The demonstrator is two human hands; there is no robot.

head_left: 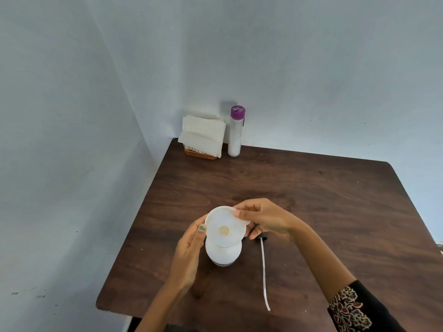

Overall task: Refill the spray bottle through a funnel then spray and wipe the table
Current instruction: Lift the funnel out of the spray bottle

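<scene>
The left hand (189,250) curls against the left side of the funnel (225,226), its thumb, with a green nail, lying on the rim; the right hand (261,218) pinches the funnel's far right rim between thumb and fingers, the lower fingers curled below it; the funnel is white, wide and round, seen from above with a small yellowish hole at its centre, and it sits tilted a little over the mouth of the bottle (223,256); the bottle is white, stands upright on the table (323,200) near the front middle, and only its rounded shoulder and base show beneath the funnel; whether the spout is seated in the neck is hidden.

Just to the right of the bottle lies the sprayer (263,267), its dark head close under the right hand and its long pale tube stretching toward the near edge; the head is partly hidden by the fingers.

At the far left corner of the dark wooden table, against the wall, stands a rack (200,153) holding folded white napkins (203,134); just beside it on the right stands a clear flask (235,133) with a purple cap, upright; a patterned dark sleeve (354,307) covers the right forearm near the lower edge.
</scene>
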